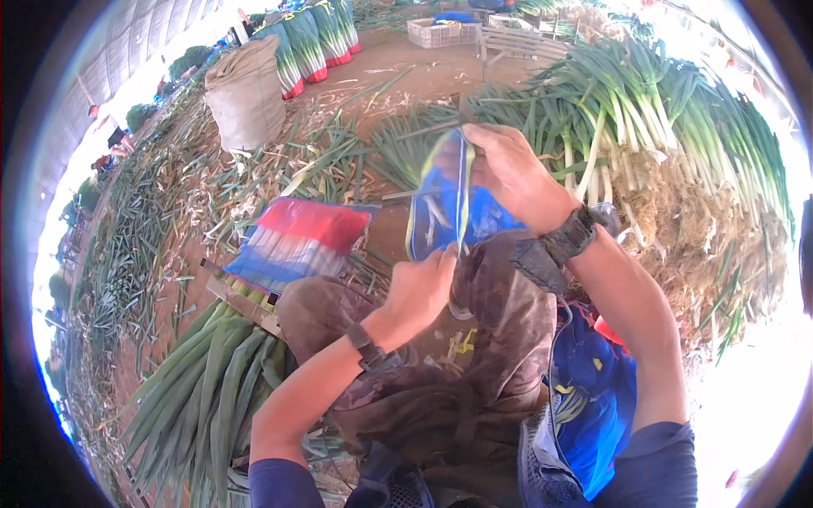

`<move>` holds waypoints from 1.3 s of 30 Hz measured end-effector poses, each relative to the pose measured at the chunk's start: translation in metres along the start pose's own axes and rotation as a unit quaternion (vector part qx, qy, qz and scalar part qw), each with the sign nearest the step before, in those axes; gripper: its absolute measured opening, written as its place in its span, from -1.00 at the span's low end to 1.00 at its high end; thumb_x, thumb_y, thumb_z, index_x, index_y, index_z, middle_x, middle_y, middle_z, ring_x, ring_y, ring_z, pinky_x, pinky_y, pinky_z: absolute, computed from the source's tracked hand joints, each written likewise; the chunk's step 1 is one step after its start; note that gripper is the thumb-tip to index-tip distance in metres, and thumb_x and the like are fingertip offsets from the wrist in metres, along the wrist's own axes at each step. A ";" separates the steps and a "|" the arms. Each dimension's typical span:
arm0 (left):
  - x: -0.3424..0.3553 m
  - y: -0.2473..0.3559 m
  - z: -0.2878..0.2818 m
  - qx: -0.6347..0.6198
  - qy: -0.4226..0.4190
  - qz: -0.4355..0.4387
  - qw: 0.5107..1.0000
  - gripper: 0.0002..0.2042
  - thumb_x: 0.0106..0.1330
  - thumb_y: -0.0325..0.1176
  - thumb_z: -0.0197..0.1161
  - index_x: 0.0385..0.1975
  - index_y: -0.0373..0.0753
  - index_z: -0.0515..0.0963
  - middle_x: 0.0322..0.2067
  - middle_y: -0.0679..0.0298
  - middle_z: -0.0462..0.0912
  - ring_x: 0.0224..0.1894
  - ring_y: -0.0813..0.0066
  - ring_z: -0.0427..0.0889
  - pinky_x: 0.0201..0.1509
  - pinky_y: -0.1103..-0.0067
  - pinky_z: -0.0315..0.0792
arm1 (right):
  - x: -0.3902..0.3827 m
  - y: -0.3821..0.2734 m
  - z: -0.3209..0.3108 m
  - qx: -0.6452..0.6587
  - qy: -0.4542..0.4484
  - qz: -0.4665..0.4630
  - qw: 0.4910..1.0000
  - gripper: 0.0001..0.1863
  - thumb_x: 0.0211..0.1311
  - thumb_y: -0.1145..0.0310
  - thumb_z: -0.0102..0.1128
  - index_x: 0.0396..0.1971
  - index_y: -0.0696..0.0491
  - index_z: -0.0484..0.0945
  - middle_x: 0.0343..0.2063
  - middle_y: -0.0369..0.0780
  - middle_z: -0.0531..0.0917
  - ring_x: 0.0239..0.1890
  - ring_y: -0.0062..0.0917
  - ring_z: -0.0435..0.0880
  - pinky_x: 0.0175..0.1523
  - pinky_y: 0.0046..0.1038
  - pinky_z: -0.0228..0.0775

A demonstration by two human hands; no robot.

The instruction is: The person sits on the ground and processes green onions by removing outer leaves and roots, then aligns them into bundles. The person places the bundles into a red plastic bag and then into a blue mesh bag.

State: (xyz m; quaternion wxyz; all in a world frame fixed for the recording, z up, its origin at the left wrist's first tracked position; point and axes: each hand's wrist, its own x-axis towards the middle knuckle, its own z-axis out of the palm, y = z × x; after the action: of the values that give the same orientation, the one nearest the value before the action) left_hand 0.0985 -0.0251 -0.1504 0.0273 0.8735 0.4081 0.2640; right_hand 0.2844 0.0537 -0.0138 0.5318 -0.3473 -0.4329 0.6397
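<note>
Stretched between my hands in front of my knees is a clear plastic bag (487, 212) with blue areas and a yellow-and-blue edge strip. My left hand (421, 289) is closed on the lower end of that edge. Higher up, my right hand (512, 173) grips the top end, its fingers partly blurred and hidden behind the film. To the left of my knee lies a bunch of green onions (222, 364), white ends inside a red, white and blue bag (301, 241), long green leaves trailing toward me. A wooden piece (246, 305) crosses beneath the bunch.
Loose green onions with roots (669, 127) are heaped at the right. By my right hip sits a blue bag (593, 398). Farther off stand a beige sack (246, 97), several bagged bunches (318, 42) and a plastic crate (442, 34). Leaf scraps (144, 229) cover the ground at left.
</note>
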 end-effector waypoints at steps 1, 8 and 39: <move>-0.002 0.003 0.008 -0.042 -0.024 -0.035 0.998 -0.69 0.20 -0.51 0.21 -0.03 -0.24 0.58 -0.29 0.04 0.70 -0.38 0.05 0.72 -0.37 0.24 0.55 | 0.001 -0.003 0.008 0.025 -0.005 -0.006 1.000 -0.76 0.51 0.38 0.09 -0.13 0.29 0.58 -0.25 -0.12 0.68 -0.11 -0.33 0.73 0.08 -0.25 0.66; -0.010 -0.006 -0.023 0.029 -0.170 -0.148 0.974 -0.89 0.22 -0.38 0.24 -0.44 -0.23 0.67 -0.47 -0.01 0.68 -0.32 -0.13 0.70 -0.21 0.06 0.54 | 0.012 -0.047 0.010 -0.052 -0.028 -0.133 0.989 -0.78 0.49 0.34 0.13 -0.28 0.20 0.61 -0.40 -0.22 0.63 -0.46 -0.56 0.52 -0.43 -0.51 0.26; 0.055 -0.140 -0.154 -0.539 0.307 -0.321 0.715 -0.67 0.49 -0.55 -0.15 0.11 -0.65 0.39 0.06 -0.23 0.58 0.13 -0.06 0.65 0.29 0.17 0.58 | -0.077 -0.009 -0.020 -0.450 -0.208 0.090 0.864 -0.65 0.34 0.14 0.37 -0.17 0.16 0.68 -0.59 -0.38 0.58 -0.57 -0.73 0.52 -0.45 -0.55 0.35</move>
State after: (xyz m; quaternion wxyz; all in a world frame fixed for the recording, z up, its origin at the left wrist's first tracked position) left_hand -0.0446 0.0820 -0.0308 0.4498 0.3980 0.4389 0.6683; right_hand 0.3207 -0.0175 -0.0142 0.1550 -0.4454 -0.7410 0.4780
